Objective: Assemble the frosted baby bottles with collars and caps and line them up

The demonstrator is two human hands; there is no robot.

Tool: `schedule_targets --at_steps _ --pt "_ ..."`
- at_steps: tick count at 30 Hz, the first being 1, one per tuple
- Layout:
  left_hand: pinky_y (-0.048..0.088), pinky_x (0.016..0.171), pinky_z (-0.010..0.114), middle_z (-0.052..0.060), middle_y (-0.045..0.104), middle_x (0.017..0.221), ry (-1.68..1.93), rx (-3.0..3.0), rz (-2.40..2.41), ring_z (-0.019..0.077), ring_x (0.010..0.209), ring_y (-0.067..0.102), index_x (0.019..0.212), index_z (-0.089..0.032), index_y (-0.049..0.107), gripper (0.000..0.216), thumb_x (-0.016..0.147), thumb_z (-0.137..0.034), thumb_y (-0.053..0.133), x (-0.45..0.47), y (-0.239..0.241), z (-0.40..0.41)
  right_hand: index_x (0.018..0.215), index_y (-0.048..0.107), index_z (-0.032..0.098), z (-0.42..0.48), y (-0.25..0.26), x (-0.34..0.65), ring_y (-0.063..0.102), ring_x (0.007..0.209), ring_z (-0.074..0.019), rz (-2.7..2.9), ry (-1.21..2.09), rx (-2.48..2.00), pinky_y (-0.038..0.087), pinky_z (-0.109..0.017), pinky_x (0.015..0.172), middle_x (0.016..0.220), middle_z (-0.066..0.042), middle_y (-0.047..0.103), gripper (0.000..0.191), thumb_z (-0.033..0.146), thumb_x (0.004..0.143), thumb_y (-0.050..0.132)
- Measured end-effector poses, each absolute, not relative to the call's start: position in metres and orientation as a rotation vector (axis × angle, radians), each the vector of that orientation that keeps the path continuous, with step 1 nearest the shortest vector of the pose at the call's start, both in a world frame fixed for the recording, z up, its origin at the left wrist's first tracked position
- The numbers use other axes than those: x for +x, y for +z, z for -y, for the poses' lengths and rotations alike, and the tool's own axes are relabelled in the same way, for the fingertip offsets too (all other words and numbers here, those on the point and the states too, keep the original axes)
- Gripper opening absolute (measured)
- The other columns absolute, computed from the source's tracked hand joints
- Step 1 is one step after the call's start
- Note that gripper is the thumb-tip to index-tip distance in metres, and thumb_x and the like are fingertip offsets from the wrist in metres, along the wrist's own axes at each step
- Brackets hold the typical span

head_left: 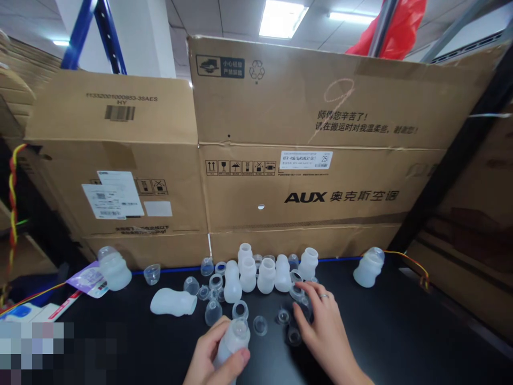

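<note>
The left hand (214, 353) has its fingers closed around a bottle (237, 337), clear top upward, at the near side of the black table (420, 326). The right hand (326, 326) is at a clear ring (297, 291), thumb and forefinger apart; whether they grip it, I cannot tell. Other bottles (266, 276) stand near the carton (320, 230); a lying bottle (172, 302) is farther left.

The black counter (417, 331) carries milky-white bottles (266, 275), clear colourless caps (260, 325) and, toward its left edge, a purple-and-white packet (86, 278), with a blue line (339, 260) along its back edge, brown, black-printed cardboard (248, 117) behind, and red-and-yellow twisted wire (12, 206) at left.
</note>
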State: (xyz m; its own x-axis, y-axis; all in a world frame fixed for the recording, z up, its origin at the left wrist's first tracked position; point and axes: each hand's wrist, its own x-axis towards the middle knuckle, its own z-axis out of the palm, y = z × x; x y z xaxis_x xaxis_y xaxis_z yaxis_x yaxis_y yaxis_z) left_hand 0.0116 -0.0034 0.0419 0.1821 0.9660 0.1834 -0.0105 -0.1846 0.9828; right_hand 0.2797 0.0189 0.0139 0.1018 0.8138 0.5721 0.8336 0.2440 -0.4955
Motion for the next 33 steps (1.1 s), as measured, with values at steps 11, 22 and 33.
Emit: schedule_targets --at_steps 11,22,33 --pt "0.047 0.062 0.022 -0.001 0.066 0.072 1.355 1.868 -1.279 0.0167 0.062 0.062 0.074 -0.024 0.071 0.021 0.057 -0.013 0.075 0.023 0.024 0.003 0.114 0.069 0.023 -0.004 0.031 0.266 0.07 0.103 -0.0234 1.56 0.417 -1.093 0.058 -0.03 0.088 0.113 -0.01 0.072 0.019 0.033 0.101 0.061" --pt "0.042 0.051 0.021 -0.005 0.067 0.065 1.26 2.12 -1.368 0.0146 0.054 0.061 0.075 -0.029 0.071 0.028 0.054 -0.01 0.066 0.021 0.01 0.008 0.122 0.071 0.028 0.013 0.026 0.232 0.074 0.103 -0.0238 1.857 0.597 -0.707 0.061 -0.031 0.092 0.114 -0.011 0.074 0.028 0.035 0.095 0.072" --pt "0.044 0.049 0.018 -0.006 0.068 0.069 1.122 2.338 -1.321 0.0123 0.056 0.065 0.078 -0.027 0.066 0.01 0.071 -0.031 0.072 0.018 -0.006 0.008 0.113 0.067 0.024 0.017 0.024 0.225 0.073 0.079 -0.019 2.005 0.387 -0.988 0.059 -0.022 0.073 0.093 -0.007 0.074 0.041 0.061 0.098 0.058"
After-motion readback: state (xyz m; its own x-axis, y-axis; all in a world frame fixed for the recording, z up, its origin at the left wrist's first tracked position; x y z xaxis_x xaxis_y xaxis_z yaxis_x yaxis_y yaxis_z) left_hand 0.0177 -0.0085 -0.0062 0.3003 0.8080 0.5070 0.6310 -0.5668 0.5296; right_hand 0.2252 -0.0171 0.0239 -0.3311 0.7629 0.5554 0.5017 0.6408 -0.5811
